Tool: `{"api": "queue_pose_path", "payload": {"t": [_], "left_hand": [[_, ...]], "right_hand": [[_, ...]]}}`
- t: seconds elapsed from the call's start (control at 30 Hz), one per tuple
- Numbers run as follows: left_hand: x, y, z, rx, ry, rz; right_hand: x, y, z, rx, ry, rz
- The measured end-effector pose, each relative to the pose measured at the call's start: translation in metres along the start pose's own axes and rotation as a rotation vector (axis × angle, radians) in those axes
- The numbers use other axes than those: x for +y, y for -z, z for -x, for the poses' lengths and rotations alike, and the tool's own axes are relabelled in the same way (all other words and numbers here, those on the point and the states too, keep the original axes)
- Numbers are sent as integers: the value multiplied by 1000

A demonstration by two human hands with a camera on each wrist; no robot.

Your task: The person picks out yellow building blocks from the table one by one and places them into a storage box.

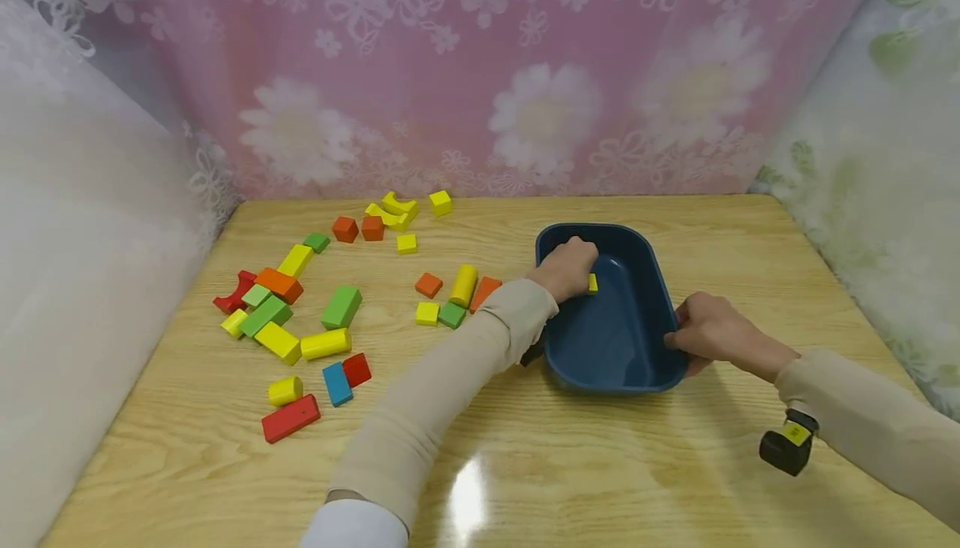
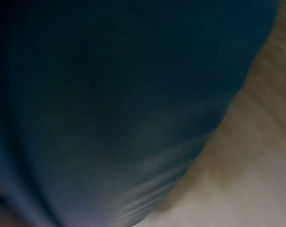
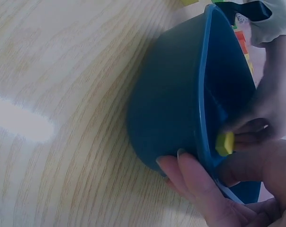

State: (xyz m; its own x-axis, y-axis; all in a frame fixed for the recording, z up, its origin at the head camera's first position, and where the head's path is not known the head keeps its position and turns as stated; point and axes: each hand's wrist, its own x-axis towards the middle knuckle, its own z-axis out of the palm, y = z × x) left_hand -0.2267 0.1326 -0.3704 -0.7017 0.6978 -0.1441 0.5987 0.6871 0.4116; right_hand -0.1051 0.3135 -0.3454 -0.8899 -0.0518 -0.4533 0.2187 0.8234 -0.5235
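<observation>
A deep dark-blue plastic basin (image 1: 618, 331) stands on the table, right of centre. Over its left rim reaches my left hand (image 1: 567, 268), pinching a small yellow block (image 1: 592, 283) inside the basin. The right wrist view also shows that yellow block (image 3: 224, 143) at the left hand's fingertips. My right hand (image 1: 712, 329) grips the basin's right rim, thumb inside and fingers against the outer wall (image 3: 166, 99). Blurred close-up of the basin's wall (image 2: 133, 109) fills most of the left wrist view, which does not show the left hand's grip.
Left of the basin lie scattered wooden blocks, among them a green block (image 1: 342, 307), a yellow cylinder (image 1: 464, 285), a red block (image 1: 291, 418) and a blue block (image 1: 337, 384). Yellow arches (image 1: 393, 212) lie at the back. Floral curtains (image 1: 480, 72) border the table.
</observation>
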Motion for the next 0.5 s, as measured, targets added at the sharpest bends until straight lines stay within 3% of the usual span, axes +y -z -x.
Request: {"api": "queue_pose_path", "payload": {"t": [0.2,0.5], "left_hand": [[-4,-12,-3,3,32,1],[-3,-13,1,-5,38,-19]], "right_hand": [[-1,2,0,4,2,19],[1,0,2,15,25,38]]}}
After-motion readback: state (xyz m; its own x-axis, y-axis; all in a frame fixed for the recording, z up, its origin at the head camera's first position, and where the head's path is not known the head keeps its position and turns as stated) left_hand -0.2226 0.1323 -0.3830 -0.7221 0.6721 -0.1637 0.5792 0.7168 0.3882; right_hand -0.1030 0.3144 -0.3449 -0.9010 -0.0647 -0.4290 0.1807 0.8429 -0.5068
